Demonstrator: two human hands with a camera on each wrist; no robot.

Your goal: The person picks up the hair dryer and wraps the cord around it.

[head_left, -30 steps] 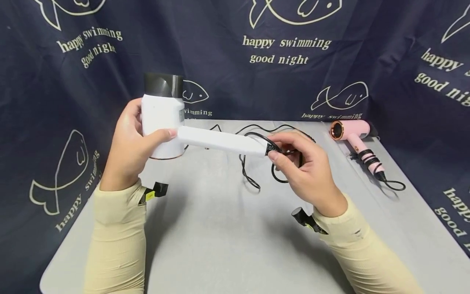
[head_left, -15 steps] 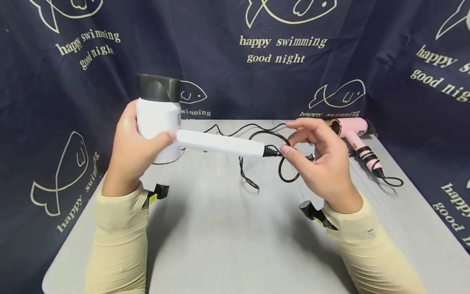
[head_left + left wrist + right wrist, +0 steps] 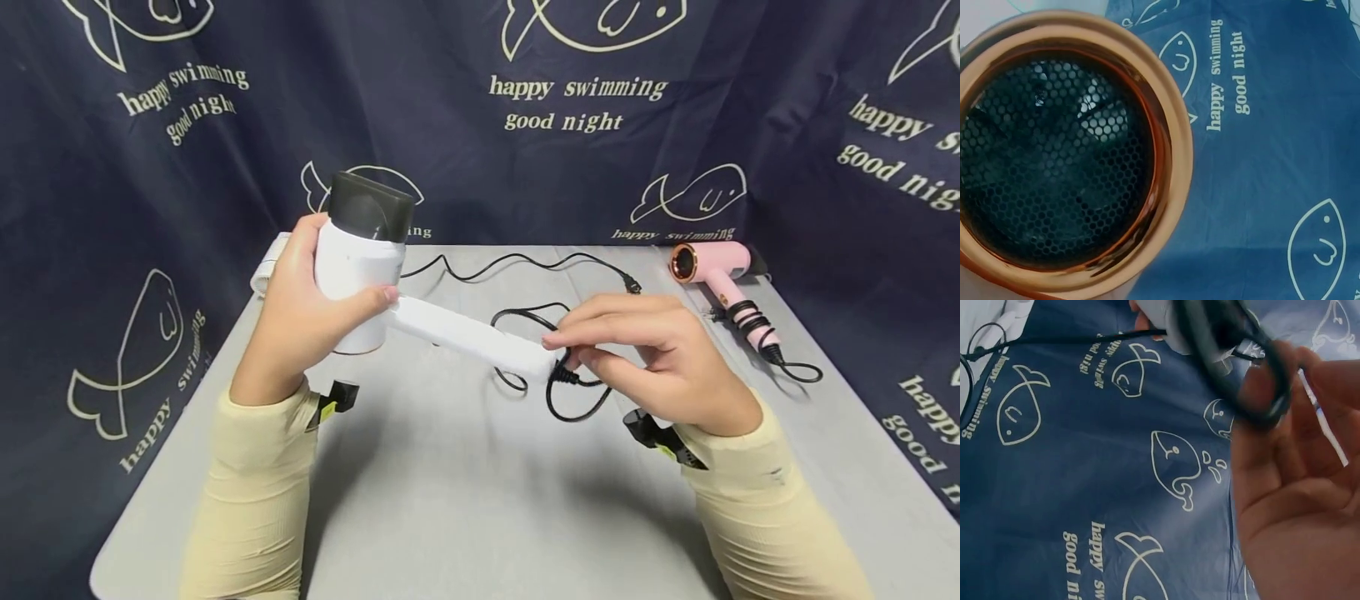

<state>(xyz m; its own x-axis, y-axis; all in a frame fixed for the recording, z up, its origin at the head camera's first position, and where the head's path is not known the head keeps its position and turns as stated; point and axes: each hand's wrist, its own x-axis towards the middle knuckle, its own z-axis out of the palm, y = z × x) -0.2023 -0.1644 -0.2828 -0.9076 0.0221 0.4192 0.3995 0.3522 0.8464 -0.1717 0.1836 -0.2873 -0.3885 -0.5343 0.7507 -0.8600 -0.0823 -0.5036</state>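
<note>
A white hair dryer (image 3: 360, 271) with a black nozzle (image 3: 371, 207) is held up over the table, its handle (image 3: 472, 337) slanting down to the right. My left hand (image 3: 288, 321) grips the barrel from the left, thumb across its front. Filling much of the left wrist view is the dryer's copper-coloured rear ring (image 3: 1175, 144) around a dark mesh grille. My right hand (image 3: 660, 354) pinches the looped black power cord (image 3: 577, 417) beside the handle's end. In the right wrist view, a blurred cord loop (image 3: 1210, 381) crosses the fingertips.
A pink hair dryer (image 3: 723, 262), its black cord wound round the handle, lies at the table's back right. Another black cord (image 3: 517, 257) runs along the back to a plug (image 3: 633, 286). Partly hidden behind my left hand is a white object (image 3: 266, 271). Dark printed cloth (image 3: 465, 183) surrounds the grey table (image 3: 450, 500).
The white dryer has moved right and tilted, its handle end dropping lower. My right hand has let go of the handle's end, drawn right, then come down to the cord loop.
</note>
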